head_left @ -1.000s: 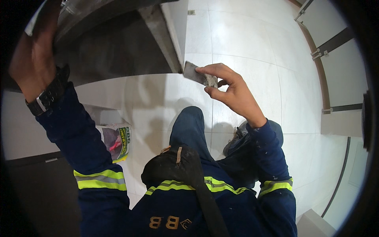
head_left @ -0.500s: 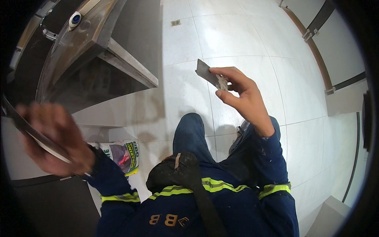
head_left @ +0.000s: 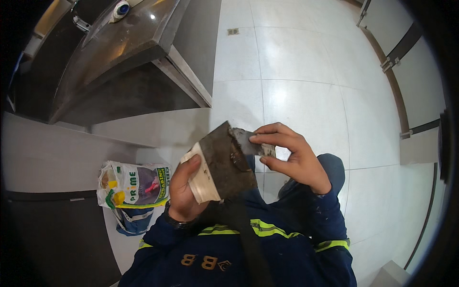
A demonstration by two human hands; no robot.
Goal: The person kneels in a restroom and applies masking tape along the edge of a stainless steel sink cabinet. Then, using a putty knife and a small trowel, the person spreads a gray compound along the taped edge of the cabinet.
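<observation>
My left hand (head_left: 183, 195) is closed on a wide, flat putty spreader (head_left: 221, 165), a dark rectangular blade with a white strip along the held edge. Its face is tilted up in front of my waist, and dark smears mark it near the right edge. Between the thumb and fingers of my right hand (head_left: 300, 161) is a small grey scraper blade (head_left: 244, 139), with pale crusted stuff at its held end. The small blade meets the spreader's upper right edge; the left fingers are hidden behind the spreader.
A dark countertop (head_left: 119, 57) with a projecting corner stands at upper left, a white and blue item (head_left: 119, 11) on it. Below lie a printed plastic sack (head_left: 138, 184) and a blue bag (head_left: 136, 221). A dark cabinet (head_left: 57, 234) is lower left; pale panels (head_left: 420, 81) line the right.
My left hand has swung in from the far left with the spreader, turning its face up. The right hand has come lower and nearer, bringing the small blade against the spreader.
</observation>
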